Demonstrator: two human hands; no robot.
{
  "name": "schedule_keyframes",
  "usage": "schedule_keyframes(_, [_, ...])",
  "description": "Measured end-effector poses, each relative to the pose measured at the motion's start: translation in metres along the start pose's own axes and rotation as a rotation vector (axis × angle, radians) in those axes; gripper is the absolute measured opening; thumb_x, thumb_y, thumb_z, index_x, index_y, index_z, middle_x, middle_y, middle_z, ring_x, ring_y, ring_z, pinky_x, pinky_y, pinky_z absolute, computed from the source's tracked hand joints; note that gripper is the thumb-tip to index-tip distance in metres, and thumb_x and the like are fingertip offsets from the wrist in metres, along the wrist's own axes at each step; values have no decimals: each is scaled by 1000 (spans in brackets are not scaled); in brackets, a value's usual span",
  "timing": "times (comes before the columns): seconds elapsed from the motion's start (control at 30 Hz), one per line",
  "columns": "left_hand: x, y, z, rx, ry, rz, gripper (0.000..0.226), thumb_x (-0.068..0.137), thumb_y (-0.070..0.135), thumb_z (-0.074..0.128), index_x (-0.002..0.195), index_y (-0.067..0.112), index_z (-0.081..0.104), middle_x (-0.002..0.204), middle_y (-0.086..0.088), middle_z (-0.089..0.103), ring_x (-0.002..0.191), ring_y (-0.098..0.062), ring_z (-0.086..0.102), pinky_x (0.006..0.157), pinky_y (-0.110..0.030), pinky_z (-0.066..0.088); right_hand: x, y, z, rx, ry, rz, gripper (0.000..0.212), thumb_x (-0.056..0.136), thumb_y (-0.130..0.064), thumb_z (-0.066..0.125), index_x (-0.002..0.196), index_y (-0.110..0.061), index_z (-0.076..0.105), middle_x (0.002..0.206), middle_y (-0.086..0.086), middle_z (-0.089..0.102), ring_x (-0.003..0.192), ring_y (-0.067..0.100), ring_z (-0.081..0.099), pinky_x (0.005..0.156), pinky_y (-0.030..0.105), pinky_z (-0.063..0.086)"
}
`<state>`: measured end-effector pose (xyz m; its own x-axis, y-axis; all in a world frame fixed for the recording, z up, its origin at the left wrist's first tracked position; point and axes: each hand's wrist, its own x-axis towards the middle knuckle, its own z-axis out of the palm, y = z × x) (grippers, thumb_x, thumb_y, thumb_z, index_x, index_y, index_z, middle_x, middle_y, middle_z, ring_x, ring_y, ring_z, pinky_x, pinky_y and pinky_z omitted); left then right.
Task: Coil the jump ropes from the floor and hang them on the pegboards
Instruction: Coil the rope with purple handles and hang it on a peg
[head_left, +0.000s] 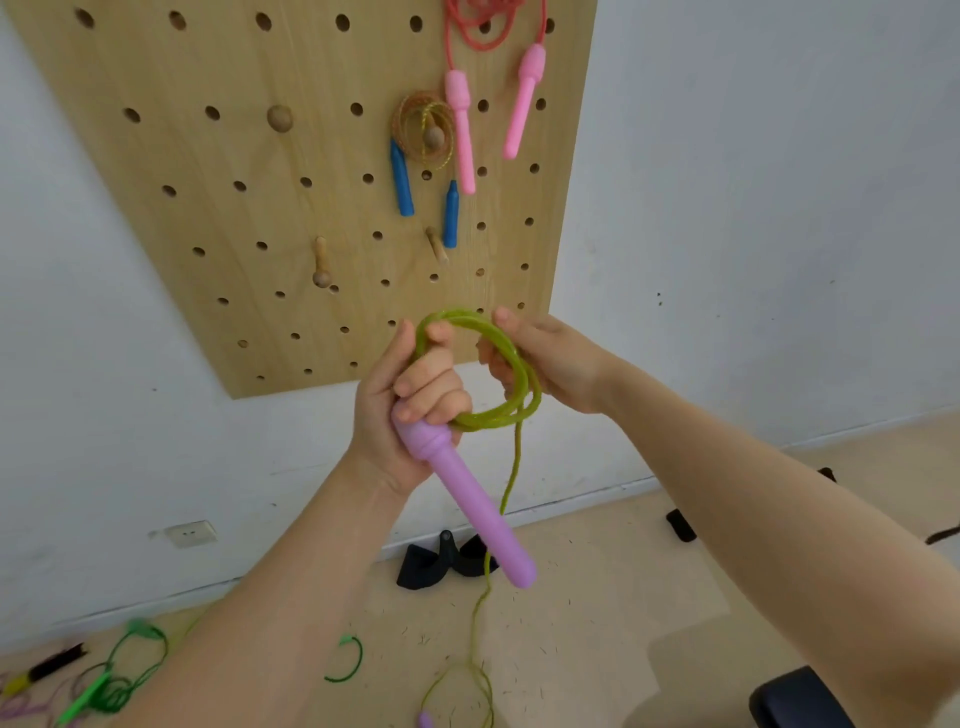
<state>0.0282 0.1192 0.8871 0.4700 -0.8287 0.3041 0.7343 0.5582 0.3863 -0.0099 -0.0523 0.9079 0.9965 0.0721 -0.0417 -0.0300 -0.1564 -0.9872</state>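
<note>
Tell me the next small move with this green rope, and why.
Probably wind one more loop: the right hand should draw up the slack and lay it onto the coil that the left hand holds with the purple handle. The green rope hangs from the coil to the floor, so it is not ready to hang.

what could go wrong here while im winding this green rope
The tail of the green rope runs down to the floor, where its far purple handle may snag or swing up. The loops lie loosely between the left hand and right hand, so they could slip apart.
</note>
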Motion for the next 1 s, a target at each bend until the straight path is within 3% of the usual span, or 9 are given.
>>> schedule_keyframes(0.1, [-4,19,0,69,-8,103,35,99,18,34,125,0,50,113,-14,67,51,-15,59,57,-24,43,-5,29,-8,-283,-92,198,66,98,-51,11,76,-10,57,57,0,43,52,12,41,62,23,41])
schedule_keyframes(0.17, [-5,37,-1,295,120,211,40,95,20,33,114,18,67,123,0,63,44,-3,48,51,-12,40,-10,52,-8,-518,-173,378,51,101,-43,22,89,-9,58,64,1,46,60,15,43,67,25,40])
schedule_keyframes(0.27, [-4,52,-6,683,418,322,34,92,19,43,99,33,73,114,8,63,41,-3,37,50,-12,35,-12,68,-2,-674,-154,478,26,101,-27,32,112,-8,48,74,1,44,65,16,41,65,26,38])
schedule_keyframes(0.37, [0,45,-17,1077,666,225,30,97,20,47,122,33,58,84,19,67,49,-3,47,55,-15,42,-3,50,7,-938,-150,279,28,102,-23,29,117,-11,48,82,-2,48,71,15,46,63,26,37])
schedule_keyframes(0.43, [4,31,-18,1306,655,152,31,99,25,43,127,39,46,96,24,67,70,-6,61,72,-21,47,5,31,18,-1071,-262,244,28,101,-26,34,109,-12,56,89,1,53,80,18,48,69,29,37])
schedule_keyframes(0.53, [14,5,-15,1500,511,-30,36,101,28,37,135,38,36,116,15,59,100,-7,58,94,-28,41,13,1,35,-1193,-419,161,32,95,-26,49,65,-17,53,66,-2,47,63,15,43,59,27,33])
schedule_keyframes(0.7, [9,-15,-17,1317,509,-153,19,99,10,39,92,13,56,63,-7,62,42,-8,46,42,-16,37,5,-38,16,-1165,-193,-74,26,84,-29,65,65,-13,60,57,-6,47,54,7,37,55,20,32])
schedule_keyframes(0.9, [11,-25,-12,1068,371,-146,50,98,48,26,77,8,48,40,3,44,38,-9,36,45,-21,33,-5,-31,-17,-981,116,-107,34,70,-41,78,73,-17,54,62,-9,47,58,6,40,55,21,34])
schedule_keyframes(1.0, [15,-26,1,929,287,-160,36,84,44,54,71,12,44,42,6,40,38,-7,36,46,-18,35,-9,-20,-27,-643,177,-93,33,71,-36,78,73,-17,51,62,-8,43,56,6,36,54,17,31])
